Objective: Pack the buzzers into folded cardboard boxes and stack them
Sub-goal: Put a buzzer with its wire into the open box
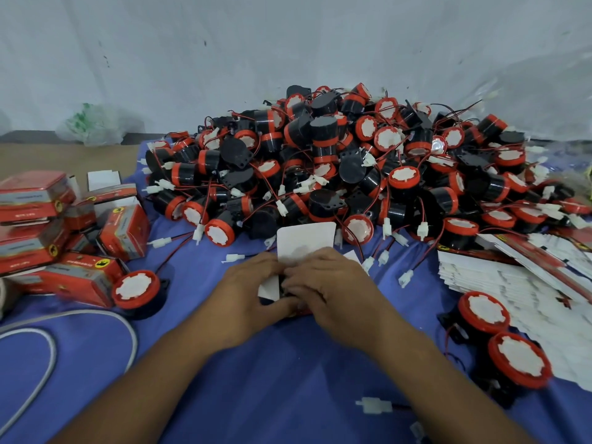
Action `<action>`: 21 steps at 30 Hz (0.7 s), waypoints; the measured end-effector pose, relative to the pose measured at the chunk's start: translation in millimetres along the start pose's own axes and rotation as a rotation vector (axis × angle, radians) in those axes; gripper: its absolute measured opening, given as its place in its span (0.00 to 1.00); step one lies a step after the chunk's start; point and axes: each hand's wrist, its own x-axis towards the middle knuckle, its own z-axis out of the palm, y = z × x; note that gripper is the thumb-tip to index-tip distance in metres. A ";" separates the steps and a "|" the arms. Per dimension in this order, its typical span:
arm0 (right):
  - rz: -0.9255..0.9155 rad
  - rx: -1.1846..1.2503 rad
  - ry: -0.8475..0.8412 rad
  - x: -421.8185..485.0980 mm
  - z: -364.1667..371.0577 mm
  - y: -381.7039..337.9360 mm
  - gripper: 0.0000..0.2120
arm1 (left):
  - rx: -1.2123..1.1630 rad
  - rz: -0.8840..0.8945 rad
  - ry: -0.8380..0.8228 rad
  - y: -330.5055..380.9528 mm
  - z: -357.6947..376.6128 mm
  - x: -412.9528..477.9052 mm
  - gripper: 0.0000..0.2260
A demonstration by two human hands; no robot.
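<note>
Just on the near side of the buzzer heap (336, 161), the head view shows the left hand (243, 293) and right hand (330, 290) meeting over one cardboard box (304, 243). Both have fingers curled round its lower body, while its white, round-cornered flap stands open toward the heap. Something dark sits between the fingertips, probably a buzzer going in, though the hands hide too much to be sure. To do this step well, I judge the wire and its white plug should be tucked down beside the body first, so nothing is pinched when the flap folds over. The thin card should be squeezed by its edges, not its faces, lest it buckle. The buzzers are squat black plastic cylinders with red rims and white notched faces, trailing thin red and black leads that tangle easily. Left of the heap lie the packed boxes (64, 219), glossy with red and grey print, tumbled rather than stacked. Right of it spreads a fan of flat blanks (512, 283), matte white inside. Under everything is a soft blue cloth (256, 379), which should keep things from sliding.
</note>
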 end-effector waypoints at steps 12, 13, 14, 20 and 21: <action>0.252 0.024 -0.246 -10.7 -3.5 5.5 0.18 | -0.170 -0.154 0.209 0.6 4.3 1.2 0.27; 0.236 0.011 -0.254 -10.2 -4.9 5.9 0.16 | -0.163 -0.152 0.226 1.2 5.5 1.1 0.27; 0.222 0.005 -0.260 -10.1 -6.0 5.7 0.15 | -0.158 -0.152 0.240 1.8 6.9 1.3 0.27; 0.246 0.131 -0.224 -7.1 -5.5 -3.3 0.19 | -0.127 -0.196 0.326 4.0 12.8 1.8 0.36; 0.240 0.106 -0.194 -6.1 -5.3 -2.3 0.16 | -0.122 -0.188 0.316 4.7 13.9 1.6 0.36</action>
